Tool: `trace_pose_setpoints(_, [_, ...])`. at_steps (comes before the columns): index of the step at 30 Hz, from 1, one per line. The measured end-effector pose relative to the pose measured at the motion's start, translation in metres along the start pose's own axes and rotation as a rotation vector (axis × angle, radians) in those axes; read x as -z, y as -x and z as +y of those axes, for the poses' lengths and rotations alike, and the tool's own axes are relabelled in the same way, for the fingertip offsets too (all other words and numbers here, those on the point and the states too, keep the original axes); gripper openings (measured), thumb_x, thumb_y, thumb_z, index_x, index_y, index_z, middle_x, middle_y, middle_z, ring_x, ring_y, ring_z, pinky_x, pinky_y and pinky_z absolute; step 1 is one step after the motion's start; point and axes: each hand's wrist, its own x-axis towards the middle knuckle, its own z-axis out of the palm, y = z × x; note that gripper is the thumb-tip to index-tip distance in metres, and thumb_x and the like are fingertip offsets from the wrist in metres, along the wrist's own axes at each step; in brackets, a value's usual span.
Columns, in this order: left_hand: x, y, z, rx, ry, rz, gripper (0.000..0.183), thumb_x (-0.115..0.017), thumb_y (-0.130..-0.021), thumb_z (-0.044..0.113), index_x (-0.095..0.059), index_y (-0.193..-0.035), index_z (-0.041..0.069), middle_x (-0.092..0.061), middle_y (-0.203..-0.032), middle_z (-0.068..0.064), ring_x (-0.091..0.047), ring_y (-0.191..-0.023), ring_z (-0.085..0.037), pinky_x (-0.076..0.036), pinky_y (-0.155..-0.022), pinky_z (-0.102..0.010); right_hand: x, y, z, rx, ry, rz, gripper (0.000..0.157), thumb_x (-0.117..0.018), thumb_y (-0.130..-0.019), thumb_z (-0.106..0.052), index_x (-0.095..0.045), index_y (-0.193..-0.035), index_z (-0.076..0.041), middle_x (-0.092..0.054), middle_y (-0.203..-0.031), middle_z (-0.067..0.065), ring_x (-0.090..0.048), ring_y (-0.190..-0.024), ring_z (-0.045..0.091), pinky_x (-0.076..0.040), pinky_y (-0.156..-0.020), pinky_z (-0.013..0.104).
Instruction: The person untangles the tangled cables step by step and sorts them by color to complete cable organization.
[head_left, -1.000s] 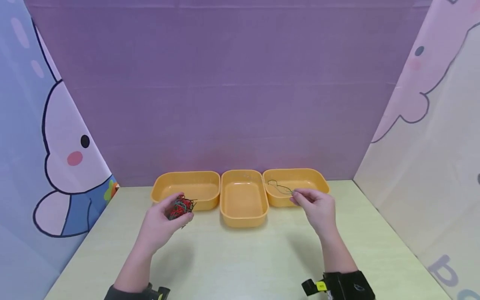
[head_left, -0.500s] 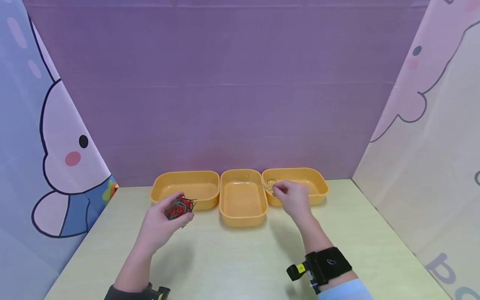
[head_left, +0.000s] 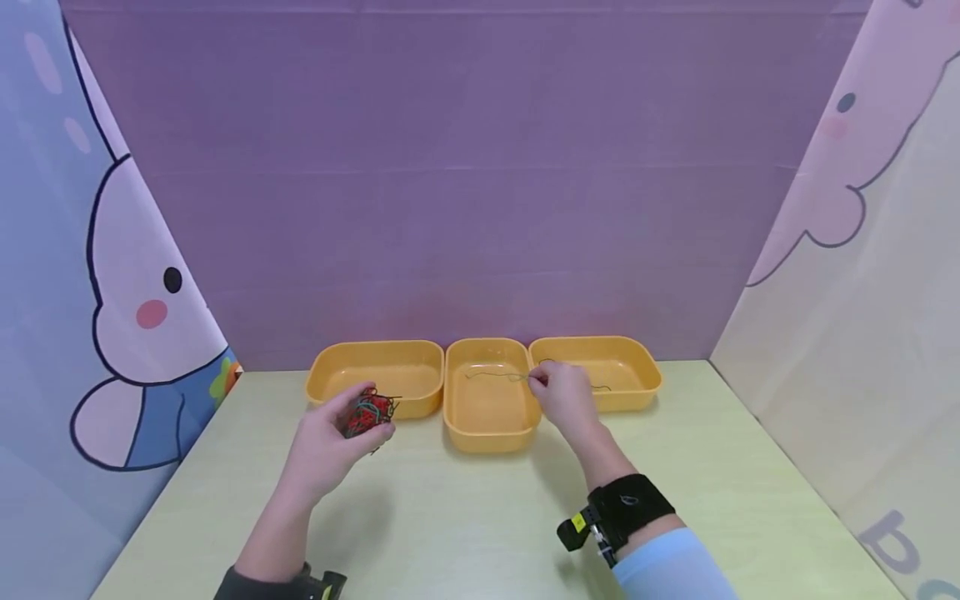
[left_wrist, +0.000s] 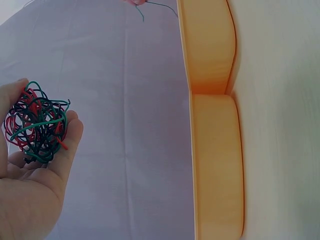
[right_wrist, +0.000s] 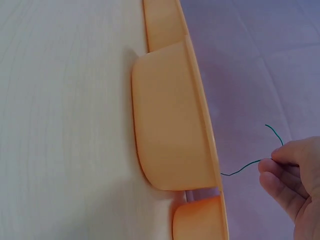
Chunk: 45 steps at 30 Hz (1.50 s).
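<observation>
In the head view my left hand holds a tangled ball of red, green and black wires in front of the left tray. The left wrist view shows this wire ball between the thumb and curled fingers, loose ends poking out. With thumb and fingertips, my right hand pinches a thin green wire, which stretches leftward above the middle tray. The right wrist view shows the green wire bent, its short end rising past the fingers.
Left tray and right tray flank the middle one, all yellow-orange, along the back of the pale table. Short dark wire bits show at the right tray beside the hand. A purple backdrop rises behind; printed panels stand at both sides.
My right hand has moved left from the right tray toward the middle tray, carrying the green wire. My left hand has kept its hold on the wire ball, nearly still.
</observation>
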Motion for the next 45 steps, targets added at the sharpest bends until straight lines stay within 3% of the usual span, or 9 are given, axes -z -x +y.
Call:
trace_pose_setpoints(7, [-0.002,0.000,0.000,0.003,0.014,-0.003,0.066,-0.080,-0.079,0.030,-0.051,-0.135,0.013,-0.065,-0.115,-0.007,-0.063,-0.088,-0.019,-0.057,-0.064,-0.029,-0.009,0.001,-0.003,0.012,0.060,-0.016,0.008,-0.069,-0.087,-0.016,-0.072,-0.080,-0.014,-0.067,-0.076,-0.003,-0.057,-0.068,0.012,-0.053,-0.064,0.030])
trace_pose_setpoints(27, [-0.001,0.003,-0.001,0.007,0.017,-0.020,0.065,-0.080,-0.080,0.029,-0.051,-0.136,0.014,-0.065,-0.114,-0.007,-0.063,-0.086,-0.017,-0.057,-0.063,-0.028,-0.018,0.008,-0.007,-0.022,-0.058,-0.118,0.005,-0.072,-0.087,-0.017,-0.071,-0.082,-0.016,-0.062,-0.070,-0.007,-0.055,-0.063,0.010,-0.051,-0.054,0.026])
trace_pose_setpoints(29, [0.000,0.003,0.003,0.003,0.007,-0.018,0.063,-0.079,-0.081,0.025,-0.050,-0.136,0.012,-0.065,-0.114,-0.008,-0.063,-0.085,-0.018,-0.056,-0.063,-0.028,-0.018,0.007,-0.009,-0.027,-0.066,-0.120,0.005,-0.071,-0.088,-0.018,-0.071,-0.083,-0.017,-0.063,-0.072,-0.007,-0.055,-0.064,0.010,-0.051,-0.055,0.026])
trace_pose_setpoints(33, [0.001,0.009,0.025,0.008,-0.020,-0.023,0.060,-0.076,-0.083,0.015,-0.049,-0.135,0.005,-0.064,-0.114,-0.013,-0.063,-0.085,-0.019,-0.056,-0.062,-0.027,-0.015,0.008,-0.012,-0.010,-0.095,-0.099,0.005,-0.072,-0.087,-0.021,-0.072,-0.086,-0.016,-0.066,-0.077,-0.006,-0.058,-0.069,0.009,-0.053,-0.060,0.027])
trace_pose_setpoints(36, [0.001,0.013,0.039,0.020,-0.025,-0.033,0.059,-0.075,-0.083,0.012,-0.049,-0.135,0.001,-0.064,-0.115,-0.015,-0.063,-0.085,-0.020,-0.056,-0.063,-0.027,-0.005,0.011,-0.019,0.011,-0.171,-0.078,0.012,-0.073,-0.086,-0.025,-0.072,-0.093,-0.015,-0.069,-0.086,-0.003,-0.061,-0.076,0.010,-0.055,-0.066,0.031])
trace_pose_setpoints(45, [0.001,0.014,0.041,0.023,-0.006,-0.037,0.060,-0.076,-0.083,0.012,-0.048,-0.135,0.001,-0.063,-0.116,-0.015,-0.063,-0.085,-0.020,-0.056,-0.063,-0.027,0.030,0.018,-0.020,0.073,-0.566,-0.021,0.041,-0.078,-0.081,-0.032,-0.065,-0.115,-0.012,-0.067,-0.109,0.001,-0.060,-0.100,0.015,-0.055,-0.081,0.036])
